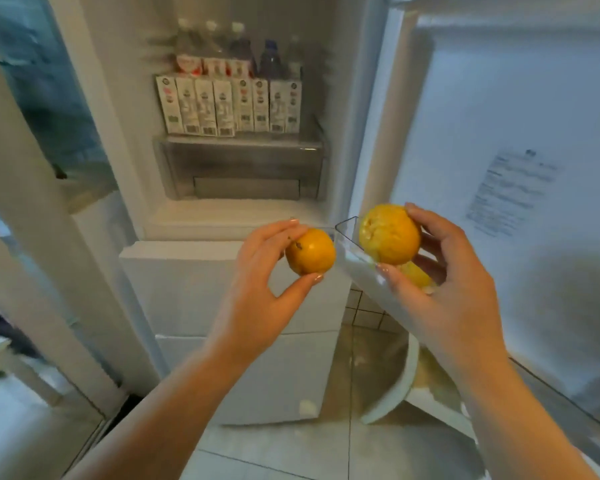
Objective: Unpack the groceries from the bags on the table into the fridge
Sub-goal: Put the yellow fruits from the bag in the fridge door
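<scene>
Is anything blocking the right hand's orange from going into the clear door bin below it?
Nothing visible does. The right hand holds its round orange fruit over the clear plastic door bin, where another yellow-orange fruit already lies.

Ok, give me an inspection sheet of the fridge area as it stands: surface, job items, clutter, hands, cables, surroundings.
Surface: open fridge; one shelf is stocked, and the clear drawer under it shows no contents.
Job's things: left orange held in front of the fridge; right orange held over the clear door bin; another yellow fruit already lies in that bin.
Clutter: row of cartons with bottles behind, all upright.
Hands: left hand pinches the left orange; right hand grips the right orange.
Cables: nothing seen.
Surroundings: open door at right with a printed label; tiled floor below.
</scene>
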Demonstrator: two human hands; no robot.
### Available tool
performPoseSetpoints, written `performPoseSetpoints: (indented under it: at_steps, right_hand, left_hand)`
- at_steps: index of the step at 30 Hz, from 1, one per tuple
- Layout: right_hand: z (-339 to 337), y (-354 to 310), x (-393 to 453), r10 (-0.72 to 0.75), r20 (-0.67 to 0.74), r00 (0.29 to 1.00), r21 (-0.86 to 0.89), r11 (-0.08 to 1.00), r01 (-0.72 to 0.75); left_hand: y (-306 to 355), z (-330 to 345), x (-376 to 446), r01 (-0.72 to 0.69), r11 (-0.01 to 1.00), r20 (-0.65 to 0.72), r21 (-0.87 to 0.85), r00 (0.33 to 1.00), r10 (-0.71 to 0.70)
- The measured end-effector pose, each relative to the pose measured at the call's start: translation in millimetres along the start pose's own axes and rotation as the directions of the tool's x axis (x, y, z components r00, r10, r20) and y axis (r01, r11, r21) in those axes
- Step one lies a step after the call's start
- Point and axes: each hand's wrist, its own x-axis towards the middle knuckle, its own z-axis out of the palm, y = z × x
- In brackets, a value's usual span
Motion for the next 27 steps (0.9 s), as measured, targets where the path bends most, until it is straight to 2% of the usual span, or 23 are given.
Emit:
performPoseSetpoints:
  at_steps: [5,13,20,27]
  right_hand:
    - [-19.6,15.4,3.7,0.051,-0.083,0.995,-0.116,0.991,-0.06]
    - [-34.4,36.6,26.6,0.054,-0.153,0.987,-0.229,0.969,-0.089]
    - [-33.5,58.3,37.2,0.102,-0.143,0.984,-0.438,0.885,-0.156]
    - [-22.1,66.5,47.2,0.176,-0.139,0.974,-0.596,0.771,-0.225]
  left_hand:
    - [-4.7,35.5,34.1,-0.065,0.994,0.085,-0.088,0.994,0.072]
    - [-17.3,75.0,77.4,-0.052,0.991,0.27,-0.122,0.959,0.084]
    - [-31.8,100.1,105.7,-0.11,0.99,0.418,-0.083,0.899,0.135]
    - [-47.7,114.2,134.5,-0.273,0.962,0.509,-0.008,0.827,0.239]
